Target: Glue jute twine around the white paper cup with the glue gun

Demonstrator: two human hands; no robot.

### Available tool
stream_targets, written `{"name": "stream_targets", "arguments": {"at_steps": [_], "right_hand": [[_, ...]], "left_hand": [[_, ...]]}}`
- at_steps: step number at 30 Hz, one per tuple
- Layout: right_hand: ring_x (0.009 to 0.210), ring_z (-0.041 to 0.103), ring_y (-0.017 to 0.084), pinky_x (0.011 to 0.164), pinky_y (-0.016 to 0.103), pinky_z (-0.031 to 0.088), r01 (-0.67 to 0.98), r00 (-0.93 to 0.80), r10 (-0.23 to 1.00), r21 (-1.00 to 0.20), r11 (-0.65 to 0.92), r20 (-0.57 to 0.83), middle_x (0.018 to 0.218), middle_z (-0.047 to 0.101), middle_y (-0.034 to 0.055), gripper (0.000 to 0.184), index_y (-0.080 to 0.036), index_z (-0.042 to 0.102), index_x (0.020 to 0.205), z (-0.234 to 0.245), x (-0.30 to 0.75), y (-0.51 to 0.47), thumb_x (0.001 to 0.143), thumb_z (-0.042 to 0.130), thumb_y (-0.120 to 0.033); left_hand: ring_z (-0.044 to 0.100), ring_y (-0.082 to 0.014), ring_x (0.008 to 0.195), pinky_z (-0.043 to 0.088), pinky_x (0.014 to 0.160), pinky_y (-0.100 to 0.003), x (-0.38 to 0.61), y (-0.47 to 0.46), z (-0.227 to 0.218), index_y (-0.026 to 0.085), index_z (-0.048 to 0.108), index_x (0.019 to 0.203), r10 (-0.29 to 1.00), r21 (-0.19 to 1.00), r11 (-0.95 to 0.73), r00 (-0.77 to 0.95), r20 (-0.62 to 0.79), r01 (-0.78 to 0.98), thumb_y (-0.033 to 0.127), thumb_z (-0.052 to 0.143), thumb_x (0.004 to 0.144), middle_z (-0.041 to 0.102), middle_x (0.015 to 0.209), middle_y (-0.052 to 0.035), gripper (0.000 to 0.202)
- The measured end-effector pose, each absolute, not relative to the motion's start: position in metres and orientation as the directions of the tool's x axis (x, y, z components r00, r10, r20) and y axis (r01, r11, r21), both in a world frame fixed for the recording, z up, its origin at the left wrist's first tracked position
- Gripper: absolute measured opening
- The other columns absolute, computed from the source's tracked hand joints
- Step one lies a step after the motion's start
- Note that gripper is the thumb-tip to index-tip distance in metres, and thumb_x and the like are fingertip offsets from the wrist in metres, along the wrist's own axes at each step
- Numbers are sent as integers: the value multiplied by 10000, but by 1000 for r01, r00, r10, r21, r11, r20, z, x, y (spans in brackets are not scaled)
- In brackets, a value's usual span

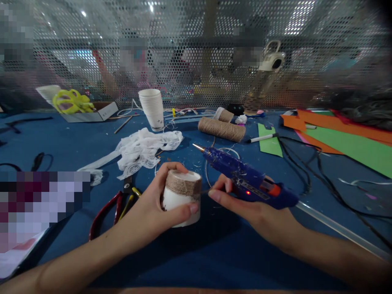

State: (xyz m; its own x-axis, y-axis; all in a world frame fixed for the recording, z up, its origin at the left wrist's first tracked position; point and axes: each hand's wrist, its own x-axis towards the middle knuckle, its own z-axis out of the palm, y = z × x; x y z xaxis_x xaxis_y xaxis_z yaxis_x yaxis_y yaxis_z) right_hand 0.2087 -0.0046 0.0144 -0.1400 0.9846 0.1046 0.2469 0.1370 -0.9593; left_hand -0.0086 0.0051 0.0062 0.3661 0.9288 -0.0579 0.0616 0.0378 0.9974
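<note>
The left hand (153, 206) grips a white paper cup (180, 202) on the blue table (214, 253), its upper part wrapped in twine (183, 184). The right hand's (245, 206) fingers are closed around a blue glue gun (245, 177), with the nozzle pointing away from the cup. This looks like the wrapping step; more glue would need the nozzle turned toward the twine's edge.
</note>
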Motion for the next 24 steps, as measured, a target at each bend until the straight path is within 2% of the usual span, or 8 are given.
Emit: {"name": "stream_targets", "arguments": {"at_steps": [8, 16, 21, 24], "right_hand": [[724, 688, 149, 773, 254, 606, 244, -109, 989, -961, 126, 102, 783, 709, -32, 255, -244, 581, 685, 13, 210, -4, 816, 766, -362], [721, 678, 143, 737, 240, 584, 243, -108, 988, -961, 133, 110, 785, 713, -36, 258, -248, 568, 675, 17, 212, -9, 811, 766, -342], [726, 657, 127, 781, 220, 569, 258, -108, 988, -957, 133, 109, 771, 697, -43, 289, -246, 570, 670, 19, 213, -9, 811, 776, -392], [720, 651, 131, 755, 225, 566, 269, -121, 988, -955, 123, 94, 779, 695, -39, 290, -245, 572, 675, 19, 213, -8, 824, 764, -405]], "left_hand": [[647, -154, 754, 515, 661, -246, -7, 7, 7, 288, 438, 1094, 931, 994, 76, 351, -99, 80, 301, 816, 792, 653, 914, 44, 483], [641, -151, 687, 507, 610, -250, -5, 5, 9, 287, 439, 1065, 954, 989, 86, 277, -116, 119, 298, 796, 770, 641, 874, 52, 464], [624, -127, 682, 502, 613, -228, -6, 5, 8, 288, 428, 1068, 941, 991, 107, 313, -128, 83, 265, 796, 784, 635, 880, 63, 466], [614, -122, 675, 499, 606, -221, -6, 5, 8, 288, 435, 1067, 944, 990, 109, 301, -132, 91, 274, 804, 786, 622, 870, 70, 464]]}}
